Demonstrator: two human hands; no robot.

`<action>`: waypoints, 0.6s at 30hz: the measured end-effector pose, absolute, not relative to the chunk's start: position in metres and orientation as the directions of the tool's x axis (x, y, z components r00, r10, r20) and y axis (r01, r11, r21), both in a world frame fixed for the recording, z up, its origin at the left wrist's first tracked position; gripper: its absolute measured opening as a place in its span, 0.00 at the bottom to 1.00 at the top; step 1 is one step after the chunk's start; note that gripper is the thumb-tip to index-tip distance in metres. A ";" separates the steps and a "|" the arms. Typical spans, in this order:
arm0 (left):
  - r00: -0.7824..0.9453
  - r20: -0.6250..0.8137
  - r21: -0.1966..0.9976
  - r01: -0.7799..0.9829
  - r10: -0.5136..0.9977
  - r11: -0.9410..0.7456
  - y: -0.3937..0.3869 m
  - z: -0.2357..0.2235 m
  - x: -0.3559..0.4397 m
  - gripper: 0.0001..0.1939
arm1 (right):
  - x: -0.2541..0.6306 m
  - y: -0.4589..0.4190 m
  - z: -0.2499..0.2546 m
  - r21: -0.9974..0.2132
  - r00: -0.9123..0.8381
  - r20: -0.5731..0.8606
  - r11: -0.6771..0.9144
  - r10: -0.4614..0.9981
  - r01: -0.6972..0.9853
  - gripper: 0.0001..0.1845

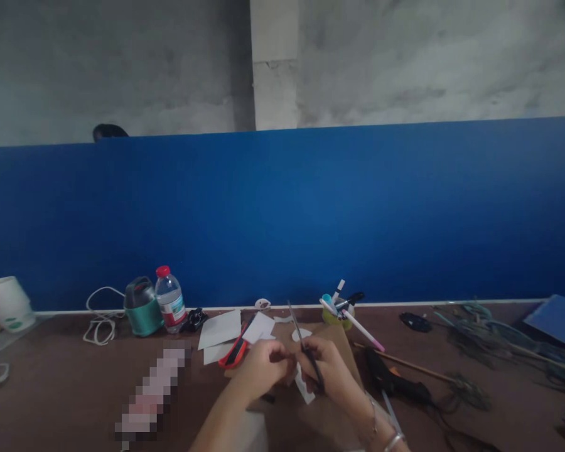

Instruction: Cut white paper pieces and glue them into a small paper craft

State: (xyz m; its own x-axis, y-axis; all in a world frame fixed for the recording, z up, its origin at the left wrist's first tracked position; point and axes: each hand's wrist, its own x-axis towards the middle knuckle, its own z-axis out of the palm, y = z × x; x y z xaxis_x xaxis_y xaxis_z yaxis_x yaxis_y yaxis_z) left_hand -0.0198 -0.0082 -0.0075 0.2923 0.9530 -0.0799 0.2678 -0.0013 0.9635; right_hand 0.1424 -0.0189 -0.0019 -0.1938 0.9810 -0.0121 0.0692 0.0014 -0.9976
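My right hand (328,364) is closed around a pair of scissors (297,323), whose blades point up and away from me. Close beside it, my left hand (267,363) has its thumb and fingers pinched together; what lies between the fingertips is hidden. A narrow white paper strip (305,388) shows just below and between the two hands. Under them is a brown cardboard sheet (332,408). A small white paper piece (301,334) sits behind the scissor blades. Left of my hands, a red utility knife (235,351) rests among white paper sheets (220,329).
A pen cup (330,315) with markers stands behind my right hand. On the right are a black glue gun (400,384) and tangled dry stems (494,339). A water bottle (170,304), a teal container (144,314) and a white cup (8,304) stand left. A blue partition (282,220) closes the back.
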 end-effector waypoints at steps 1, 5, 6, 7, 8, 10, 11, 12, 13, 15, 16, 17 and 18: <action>0.275 -0.062 0.975 0.220 0.960 0.000 -0.007 -0.007 -0.018 0.12 | 0.143 -0.018 -0.002 -0.999 -0.170 -0.007 0.002 0.985 0.054 0.17; 0.179 -0.020 0.999 0.038 0.984 0.013 -0.006 -0.004 -0.012 0.12 | 0.146 -0.014 -0.003 -1.000 -0.128 0.017 0.019 0.992 0.008 0.17; 0.161 -0.018 1.000 -0.008 0.987 0.019 -0.007 -0.003 -0.011 0.12 | 0.147 -0.014 -0.003 -1.000 -0.141 0.011 0.012 0.990 0.007 0.16; 0.139 -0.018 0.998 -0.050 0.990 0.026 -0.007 -0.002 -0.011 0.13 | 0.147 -0.014 -0.003 -1.000 -0.164 0.002 0.003 0.986 0.008 0.16; 0.118 -0.016 0.996 -0.085 0.993 0.026 -0.008 0.000 -0.010 0.13 | 0.147 -0.015 -0.002 -1.000 -0.194 -0.003 -0.002 0.981 0.006 0.15; 0.067 -0.012 0.992 -0.121 0.998 0.020 -0.010 0.002 -0.008 0.13 | 0.146 -0.018 -0.002 -1.000 -0.271 0.015 0.016 0.962 0.001 0.14; 0.049 -0.015 0.992 -0.128 0.999 0.021 -0.011 0.002 -0.007 0.13 | 0.145 -0.019 -0.002 -0.999 -0.312 0.038 0.040 0.949 0.002 0.12; 0.037 -0.020 0.991 -0.130 0.999 0.025 -0.011 0.003 -0.007 0.13 | 0.144 -0.020 -0.003 -0.998 -0.349 0.064 0.070 0.935 0.004 0.11; 0.033 -0.025 0.991 -0.130 0.999 0.029 -0.011 0.003 -0.006 0.13 | 0.145 -0.019 -0.005 -0.996 -0.378 0.083 0.091 0.922 0.005 0.11; 0.028 -0.030 0.993 -0.111 0.999 0.032 -0.011 0.002 -0.006 0.13 | 0.150 -0.015 -0.011 -0.995 -0.388 0.086 0.099 0.918 0.014 0.10; 0.026 -0.031 0.995 -0.092 0.999 0.033 -0.010 0.001 -0.007 0.14 | 0.154 -0.011 -0.015 -0.996 -0.372 0.074 0.086 0.925 0.018 0.11; 0.025 -0.034 0.997 -0.065 0.999 0.035 -0.009 0.000 -0.007 0.14 | 0.161 -0.007 -0.019 -0.996 -0.324 0.052 0.073 0.945 0.053 0.11; 0.032 -0.035 0.999 -0.032 0.999 0.036 -0.009 -0.001 -0.008 0.14 | 0.168 -0.002 -0.022 -0.992 -0.266 0.040 0.070 0.963 0.101 0.11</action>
